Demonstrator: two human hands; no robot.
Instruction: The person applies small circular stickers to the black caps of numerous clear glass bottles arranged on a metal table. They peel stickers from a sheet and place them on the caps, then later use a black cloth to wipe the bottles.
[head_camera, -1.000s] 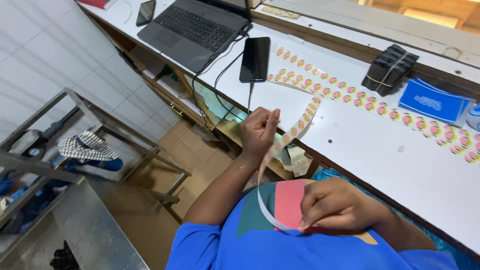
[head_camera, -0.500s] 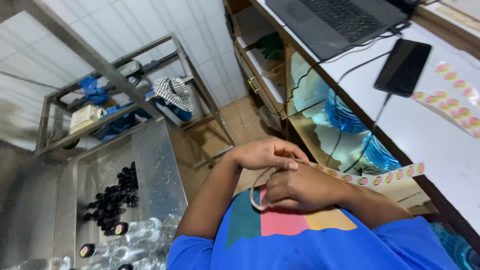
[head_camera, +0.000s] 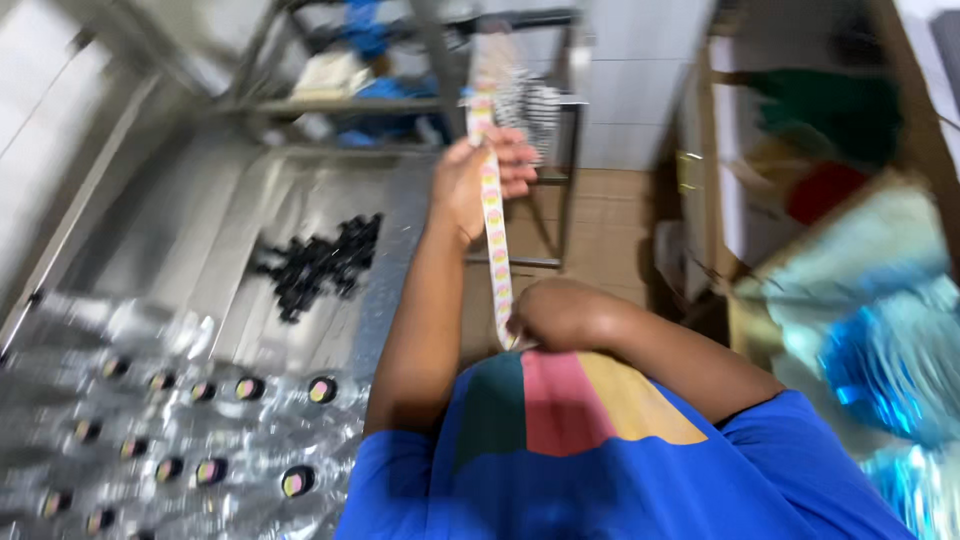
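Hands are working a sticker strip (head_camera: 494, 240) — left hand (head_camera: 478, 180) is up high, fingers curling round the strip's upper part, w/ its top end poking above the fist. Right hand (head_camera: 556, 312) is sitting low by the chest, closing on the strip's bottom end, so the strip is hanging taut btwn the two. Lots of motion blur. Below left, a steel desk (head_camera: 300, 300) is carrying a heap of black caps (head_camera: 320, 265) & rows of clear bottles (head_camera: 190, 420) — tops showing round stickers.
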